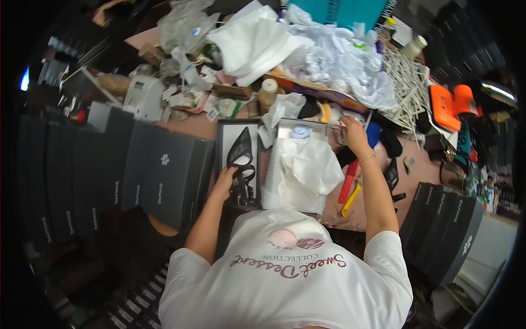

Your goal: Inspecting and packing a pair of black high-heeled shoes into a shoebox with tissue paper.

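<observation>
Head view shows my left hand [224, 181] down on the black pointed high-heel shoe [241, 159] lying in the open shoe box [220, 143], fingers closed around the heel end of the shoe, though how tight the clamp is I cannot tell, since the knuckles cover it. Shoe sits just ahead of my left fingertips, toe pointing away from me. My read: light, stiff in the sole and heel, upper thin and easy to scuff or crease, finish looks smooth so maybe slippery; best hold is at the heel counter or the arch, not the pointed toe. My right hand [350, 134] is up past the white tissue paper [304, 172], which spills out of a second box [298, 129] between my two hands; those fingers look pinched on something small and pale, too tiny to name, so I cannot tell what they grip. Red tool [347, 183] and yellow tool [351, 200] lie just beside my right forearm. Stacks of dark shoe boxes [159, 175] stand left of my left hand. Hard to make out: the shoe's strap and heel blur into a dark lump, the box floor is hidden under the shoe, and the far clutter of plastic bags and white sticks is smeared by the lens.
</observation>
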`<state>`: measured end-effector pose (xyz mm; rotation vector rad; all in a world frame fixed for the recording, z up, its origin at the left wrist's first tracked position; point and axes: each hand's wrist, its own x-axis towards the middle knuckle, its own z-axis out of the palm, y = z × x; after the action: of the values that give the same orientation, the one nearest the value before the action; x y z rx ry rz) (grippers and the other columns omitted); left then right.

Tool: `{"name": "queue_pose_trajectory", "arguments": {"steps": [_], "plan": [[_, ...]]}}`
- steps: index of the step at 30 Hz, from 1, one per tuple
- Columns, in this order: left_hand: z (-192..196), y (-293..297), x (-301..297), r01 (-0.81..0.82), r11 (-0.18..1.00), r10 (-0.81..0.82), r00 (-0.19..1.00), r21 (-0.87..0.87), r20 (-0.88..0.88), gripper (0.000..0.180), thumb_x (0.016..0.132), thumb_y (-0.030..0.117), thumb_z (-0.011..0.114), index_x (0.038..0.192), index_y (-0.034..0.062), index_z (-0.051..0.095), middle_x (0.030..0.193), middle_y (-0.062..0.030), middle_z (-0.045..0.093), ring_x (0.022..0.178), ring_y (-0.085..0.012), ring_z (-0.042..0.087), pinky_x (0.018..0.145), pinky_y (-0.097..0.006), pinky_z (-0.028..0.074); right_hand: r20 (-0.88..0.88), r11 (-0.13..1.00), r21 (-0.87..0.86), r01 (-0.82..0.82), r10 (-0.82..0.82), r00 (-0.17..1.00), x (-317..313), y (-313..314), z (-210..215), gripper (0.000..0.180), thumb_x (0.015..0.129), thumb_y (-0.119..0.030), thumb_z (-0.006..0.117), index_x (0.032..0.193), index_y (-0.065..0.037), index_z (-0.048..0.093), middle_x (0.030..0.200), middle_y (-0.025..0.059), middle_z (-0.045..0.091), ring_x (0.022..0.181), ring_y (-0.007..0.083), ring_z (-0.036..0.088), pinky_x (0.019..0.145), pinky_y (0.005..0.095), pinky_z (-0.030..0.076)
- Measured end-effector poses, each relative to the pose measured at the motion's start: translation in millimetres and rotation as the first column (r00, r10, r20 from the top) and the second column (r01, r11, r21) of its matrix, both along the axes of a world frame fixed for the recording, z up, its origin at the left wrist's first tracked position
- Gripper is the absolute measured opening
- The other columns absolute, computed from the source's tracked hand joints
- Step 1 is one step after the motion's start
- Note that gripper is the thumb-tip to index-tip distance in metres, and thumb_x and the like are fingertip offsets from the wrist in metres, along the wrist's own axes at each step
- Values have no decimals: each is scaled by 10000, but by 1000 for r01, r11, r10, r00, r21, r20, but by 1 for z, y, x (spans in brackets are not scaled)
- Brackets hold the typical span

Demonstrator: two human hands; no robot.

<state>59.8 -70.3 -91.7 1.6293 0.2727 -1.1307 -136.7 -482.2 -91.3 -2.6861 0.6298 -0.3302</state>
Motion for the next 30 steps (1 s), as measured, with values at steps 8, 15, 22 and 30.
{"name": "queue_pose_trajectory", "arguments": {"steps": [8,15,22,30], "plan": [[118,6,-64,-226,908,-12,829,-354,-560,434,940,312,468,1231,-10,479,1129,-261,589,948,-364,637,867,-461,523,-348,964,-239,-115,26,937,47,-17,-50,363,762,-115,616,1112,-70,529,1029,167,586,787,348,647,631,438,519],[133,12,-111,-162,898,36,954,-409,-299,435,889,142,520,1282,-15,418,1125,-216,595,1037,-288,609,878,-384,526,-117,976,115,187,-173,978,3,10,53,498,806,-107,593,1289,-47,484,829,123,644,640,272,631,548,376,503],[127,-23,-102,-302,880,55,832,-367,-552,281,844,95,577,1093,-15,507,986,-168,633,882,-298,652,797,-433,545,127,85,991,-105,-330,935,-25,108,127,448,874,-48,460,1314,33,458,1067,74,627,905,147,613,779,275,503],[127,-28,-109,-206,855,-51,880,-476,-472,340,839,10,490,1171,10,415,1117,-204,567,973,-343,626,863,-456,534,291,972,214,-100,35,956,-12,188,183,329,681,-2,699,980,-136,677,1042,119,539,969,293,530,818,377,425]]}}
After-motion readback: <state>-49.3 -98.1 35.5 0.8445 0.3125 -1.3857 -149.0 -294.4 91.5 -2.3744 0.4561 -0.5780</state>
